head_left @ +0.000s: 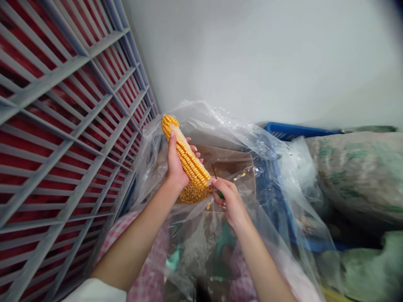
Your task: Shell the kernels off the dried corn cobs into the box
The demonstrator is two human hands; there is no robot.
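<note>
My left hand (178, 161) is wrapped round a yellow corn cob (190, 162), which slants from upper left to lower right. Near its upper end a pale strip is bare of kernels. At the cob's lower end, my right hand (227, 197) is closed on a thin tool like a screwdriver (213, 169), with a dark shaft pointing up and a bit of green handle showing. The right fingertips touch the cob's lower end. Below the cob, a pile of loose corn kernels (194, 195) lies in a clear plastic bag (201, 115). A few stray kernels (244, 174) lie to the right.
Brown cardboard (248, 184) shows under the clear plastic. On the left rises a tall slatted grey crate (72, 138) with red material behind. A blue basket (292, 129) and a filled, green-printed sack (359, 172) stand at right. A pale wall (267, 63) closes the back.
</note>
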